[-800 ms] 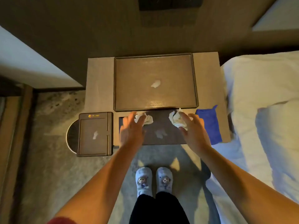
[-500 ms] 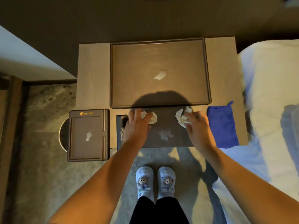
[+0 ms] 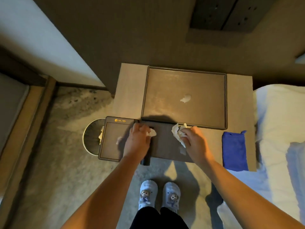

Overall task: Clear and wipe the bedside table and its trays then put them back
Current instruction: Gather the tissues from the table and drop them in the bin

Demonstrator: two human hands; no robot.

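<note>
The pale bedside table (image 3: 130, 90) carries a large brown tray (image 3: 166, 90) with a small white paper scrap (image 3: 185, 98) on it. A darker narrow tray (image 3: 166, 147) lies along the table's front edge. My left hand (image 3: 137, 141) is closed on a crumpled white tissue (image 3: 152, 132) at that tray's left end. My right hand (image 3: 194, 144) grips a larger crumpled tissue (image 3: 177, 133) over the tray's middle. A small square tray (image 3: 112, 141) with a gold logo and a scrap on it overhangs a bin at the left. A folded blue cloth (image 3: 234, 151) lies on the table's right front corner.
A round waste bin (image 3: 91, 136) stands on the carpet under the small tray. A white bed (image 3: 280, 129) borders the table on the right. A dark wall with a socket panel (image 3: 221, 14) is behind. My slippered feet (image 3: 159, 194) stand just before the table.
Both hands have closed on the tissues and gathered them up off the narrow tray; the left hand has shifted left to the tray's end. The camera view has swung left and upward.
</note>
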